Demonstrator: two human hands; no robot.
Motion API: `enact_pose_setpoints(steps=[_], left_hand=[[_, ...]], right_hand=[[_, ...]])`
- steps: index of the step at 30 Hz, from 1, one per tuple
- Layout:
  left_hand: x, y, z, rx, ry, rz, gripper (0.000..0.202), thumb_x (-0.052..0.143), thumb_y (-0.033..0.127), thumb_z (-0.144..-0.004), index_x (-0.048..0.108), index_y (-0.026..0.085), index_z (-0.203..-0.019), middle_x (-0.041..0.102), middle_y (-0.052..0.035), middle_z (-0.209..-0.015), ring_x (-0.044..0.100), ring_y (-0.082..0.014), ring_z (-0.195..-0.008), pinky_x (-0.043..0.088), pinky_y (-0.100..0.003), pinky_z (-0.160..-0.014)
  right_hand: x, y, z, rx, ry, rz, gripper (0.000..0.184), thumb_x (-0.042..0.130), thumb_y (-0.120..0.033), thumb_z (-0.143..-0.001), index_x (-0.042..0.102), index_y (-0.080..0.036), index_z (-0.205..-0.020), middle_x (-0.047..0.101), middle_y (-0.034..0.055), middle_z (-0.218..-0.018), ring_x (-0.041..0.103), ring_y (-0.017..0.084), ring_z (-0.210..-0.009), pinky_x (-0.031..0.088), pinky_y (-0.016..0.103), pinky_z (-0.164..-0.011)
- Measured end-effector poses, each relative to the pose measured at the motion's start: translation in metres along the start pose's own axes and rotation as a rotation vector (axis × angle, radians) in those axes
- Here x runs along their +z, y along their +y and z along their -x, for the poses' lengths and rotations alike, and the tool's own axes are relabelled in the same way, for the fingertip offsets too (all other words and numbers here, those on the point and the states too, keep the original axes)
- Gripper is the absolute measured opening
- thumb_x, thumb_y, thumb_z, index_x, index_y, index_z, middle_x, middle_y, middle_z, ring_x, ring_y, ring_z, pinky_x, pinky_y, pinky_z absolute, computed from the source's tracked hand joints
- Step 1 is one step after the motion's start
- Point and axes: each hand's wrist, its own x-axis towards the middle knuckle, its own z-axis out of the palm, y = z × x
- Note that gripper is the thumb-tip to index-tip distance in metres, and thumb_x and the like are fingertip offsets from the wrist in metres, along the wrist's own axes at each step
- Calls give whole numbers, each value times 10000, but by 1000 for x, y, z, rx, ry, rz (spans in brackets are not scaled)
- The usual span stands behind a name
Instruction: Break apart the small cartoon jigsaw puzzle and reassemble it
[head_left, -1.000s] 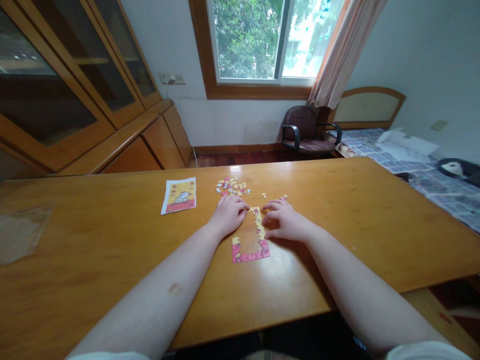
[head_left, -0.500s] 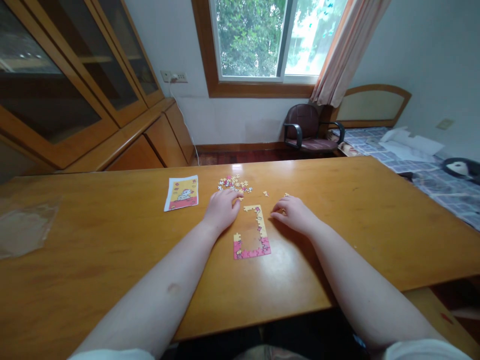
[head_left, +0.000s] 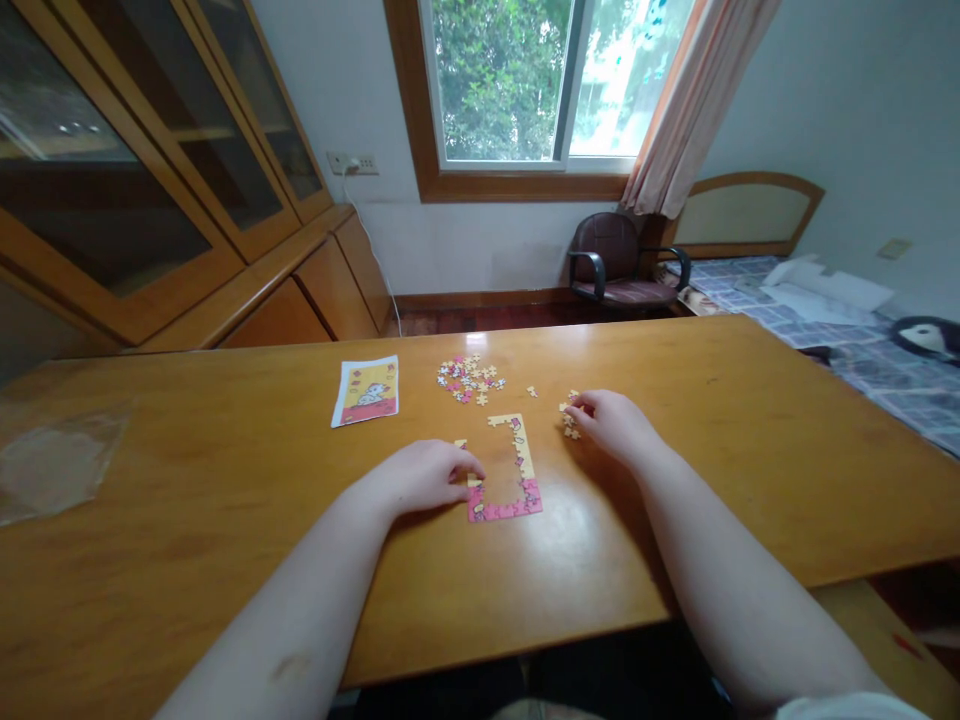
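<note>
A partly joined jigsaw border [head_left: 531,485], pink at the bottom and yellow up the right side, lies flat on the table. At its left edge is my left hand [head_left: 427,475], thumb and fingers apart, fingertips over the lower left pieces. A yellow puzzle piece [head_left: 460,443] shows just beyond its knuckles. To the right of the border, my right hand [head_left: 615,422] has its thumb and forefinger closed at a puzzle piece [head_left: 565,407] in a small group of yellow pieces [head_left: 571,433]. The fingertips partly hide that piece.
A heap of loose puzzle pieces [head_left: 469,376] lies beyond the border, with one stray piece [head_left: 532,391] beside it. The picture card [head_left: 366,390] is at the back left. A clear plastic bag [head_left: 64,460] rests on the table's [head_left: 247,480] far left.
My left hand has come back from the loose heap, down to the border's left edge. My right hand has shifted slightly right, uncovering several yellow pieces.
</note>
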Motion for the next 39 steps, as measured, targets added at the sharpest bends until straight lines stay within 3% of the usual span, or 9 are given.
enact_pose_setpoints(steps=[6, 11, 17, 22, 28, 33, 39], left_hand=[[-4, -10, 1, -28, 6, 61, 334, 583, 395, -759, 686, 303, -1063, 634, 11, -723, 577, -147, -666, 362, -224, -586], [-7, -28, 2, -194, 234, 11, 364, 543, 416, -780, 651, 285, -1101, 641, 2, -757, 589, -170, -691, 382, -250, -613], [3, -36, -17, -248, 340, 0, 323, 495, 507, -820, 668, 253, -917, 665, -16, -770, 608, -184, -712, 388, -260, -590], [11, -38, -34, -313, 463, -26, 319, 465, 502, -856, 656, 251, -910, 700, -28, -862, 622, -196, -760, 402, -270, -620], [13, -41, -36, -307, 469, -23, 325, 459, 501, -862, 660, 254, -923, 708, -28, -875, 628, -196, -773, 410, -271, -638], [12, -39, -36, -328, 465, -11, 323, 467, 501, -855, 659, 252, -929, 705, -29, -875, 626, -196, -766, 404, -273, -621], [11, -36, -35, -331, 460, 14, 337, 470, 512, -849, 660, 245, -930, 696, -34, -848, 621, -194, -747, 401, -275, -614]], right_hand=[[0, -1, 1, -11, -1, -31, 248, 516, -381, -868, 699, -218, -837, 689, 40, -789, 577, 158, -706, 348, 238, -607], [-2, -1, 2, -10, 0, -22, 262, 509, -395, -870, 699, -216, -843, 684, 45, -780, 574, 165, -704, 354, 245, -611], [-3, -2, 2, 7, -2, -25, 277, 511, -403, -872, 709, -209, -873, 694, 63, -811, 592, 177, -735, 372, 252, -632], [-3, -1, 1, 30, 4, -27, 279, 517, -410, -871, 709, -208, -886, 700, 64, -825, 599, 179, -742, 376, 252, -637], [-6, 1, 0, 37, 11, -23, 274, 514, -401, -867, 709, -208, -880, 702, 56, -849, 599, 174, -760, 376, 243, -640], [-15, 11, -3, 154, 47, 39, 286, 508, -403, -861, 708, -202, -897, 701, 61, -867, 602, 180, -783, 367, 247, -621], [-15, 32, -7, 234, 3, 97, 219, 586, -282, -767, 723, -224, -928, 706, 62, -914, 618, 194, -786, 390, 257, -632]])
